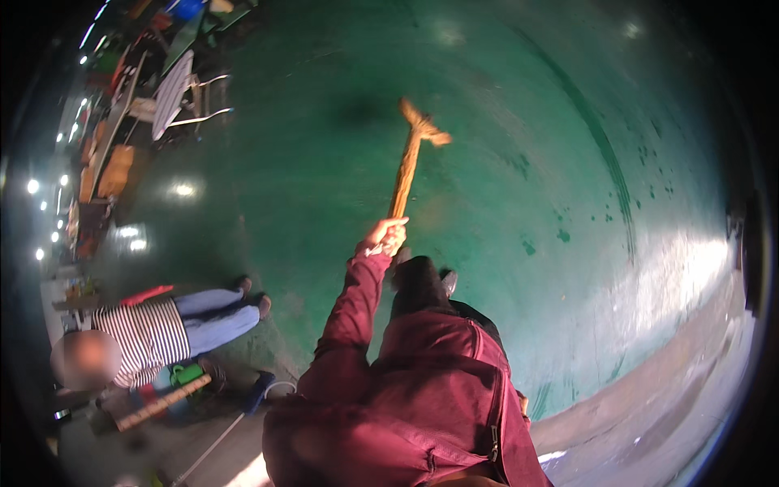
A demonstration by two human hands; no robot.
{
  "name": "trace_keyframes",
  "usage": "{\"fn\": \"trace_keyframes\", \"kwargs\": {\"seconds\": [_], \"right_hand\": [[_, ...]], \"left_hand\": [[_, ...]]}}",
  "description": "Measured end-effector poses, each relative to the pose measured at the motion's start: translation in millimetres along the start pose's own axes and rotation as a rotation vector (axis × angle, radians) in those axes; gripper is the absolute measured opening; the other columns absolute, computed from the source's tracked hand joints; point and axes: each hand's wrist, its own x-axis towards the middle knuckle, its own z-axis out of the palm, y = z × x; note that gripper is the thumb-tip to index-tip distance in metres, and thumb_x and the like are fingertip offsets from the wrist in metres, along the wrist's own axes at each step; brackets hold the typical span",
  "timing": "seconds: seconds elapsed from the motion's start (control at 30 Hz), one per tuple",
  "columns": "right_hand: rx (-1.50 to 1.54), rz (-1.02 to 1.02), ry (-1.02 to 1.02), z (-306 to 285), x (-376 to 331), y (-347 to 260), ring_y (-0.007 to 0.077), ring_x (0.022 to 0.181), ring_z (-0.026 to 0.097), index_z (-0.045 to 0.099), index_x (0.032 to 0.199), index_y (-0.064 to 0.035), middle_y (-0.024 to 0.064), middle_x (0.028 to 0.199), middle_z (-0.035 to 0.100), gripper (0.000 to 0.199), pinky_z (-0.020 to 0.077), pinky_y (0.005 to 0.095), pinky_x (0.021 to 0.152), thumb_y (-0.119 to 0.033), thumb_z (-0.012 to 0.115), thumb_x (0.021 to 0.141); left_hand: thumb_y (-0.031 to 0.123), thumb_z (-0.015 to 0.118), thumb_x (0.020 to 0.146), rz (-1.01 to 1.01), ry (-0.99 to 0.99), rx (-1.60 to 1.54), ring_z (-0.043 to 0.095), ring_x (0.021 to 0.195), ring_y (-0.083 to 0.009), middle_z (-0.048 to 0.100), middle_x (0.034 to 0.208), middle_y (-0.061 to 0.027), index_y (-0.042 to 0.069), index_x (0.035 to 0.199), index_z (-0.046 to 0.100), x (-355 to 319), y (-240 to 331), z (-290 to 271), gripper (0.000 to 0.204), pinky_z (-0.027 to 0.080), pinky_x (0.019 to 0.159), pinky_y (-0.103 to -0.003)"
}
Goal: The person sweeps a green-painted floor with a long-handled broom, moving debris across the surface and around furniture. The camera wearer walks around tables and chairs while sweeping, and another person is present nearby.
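My left hand (387,236) is closed round the shaft of a wooden walking stick (403,180), yellow-brown with a rough, carved-looking T-shaped end. That end points away from me, out over the green floor. My left arm, in a dark red sleeve, reaches forward. Whatever part of the stick lies below my fist is hidden by the hand. Of my right hand (523,403) only a small sliver seems to show at the right edge of my jacket; its fingers are hidden.
Glossy green floor (519,268) spreads ahead, with dark streaks and wet-looking spots to the right. A person in a striped top (146,345) stands at the left. Behind are a striped folding chair (173,95) and stacked goods; a long-handled tool (258,394) is near me at lower left.
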Motion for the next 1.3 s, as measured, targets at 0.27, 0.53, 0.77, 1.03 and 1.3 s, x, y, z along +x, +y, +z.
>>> {"fn": "trace_keyframes", "kwargs": {"seconds": [0.27,0.53,0.77,1.03,1.3], "right_hand": [[0.101,-0.041,-0.049,14.9,32.6,-142.1,0.019,0.055,0.059,0.049,0.112,-0.0041,0.009,0.067,0.056,0.039,0.045,0.0265,0.046,-0.006,0.037,0.074],[0.101,0.121,0.06,55.7,64.5,-281.3,0.0204,0.057,0.059,0.05,0.111,-0.003,0.0125,0.07,0.059,0.039,0.0458,0.0265,0.045,-0.005,0.039,0.073],[0.223,-0.02,0.066,91.0,50.2,-377.0,0.0177,0.059,0.06,0.049,0.111,-0.0004,0.0098,0.069,0.058,0.038,0.0459,0.0244,0.048,-0.011,0.043,0.075],[0.147,0.055,0.055,145.0,36.4,-402.0,0.0161,0.057,0.059,0.05,0.11,0.0001,0.0089,0.068,0.058,0.036,0.0461,0.0246,0.048,-0.007,0.039,0.076],[0.436,0.255,0.262,143.8,12.5,-377.1,0.0166,0.055,0.059,0.049,0.11,0.0,0.0085,0.064,0.057,0.037,0.0459,0.0244,0.044,-0.002,0.033,0.077]], "left_hand": [[0.021,0.054,0.073,0.289,0.674,0.246,0.03,0.026,-0.0142,0.036,0.038,-0.0026,0.013,0.044,0.034,-72.0,-16.0,-154.4,0.036,0.022,0.028,-0.028],[0.011,0.052,0.072,0.403,0.679,-0.559,0.031,0.031,-0.0163,0.031,0.041,-0.0021,0.01,0.049,0.035,-34.1,75.6,-315.4,0.028,0.028,0.032,-0.03],[0.028,0.04,0.081,-0.24,0.053,0.31,0.024,0.027,-0.0144,0.031,0.036,-0.0019,0.012,0.045,0.035,150.3,114.9,-106.8,0.04,0.021,0.029,-0.03],[0.006,0.051,0.07,-0.094,0.123,0.317,0.031,0.027,-0.0133,0.035,0.04,-0.001,0.008,0.055,0.042,346.3,200.1,189.2,0.018,0.025,0.026,-0.029],[0.0,0.049,0.068,0.098,0.104,0.763,0.033,0.029,-0.0119,0.038,0.045,-0.002,0.007,0.068,0.04,387.1,225.6,271.1,0.012,0.03,0.027,-0.027]]}}
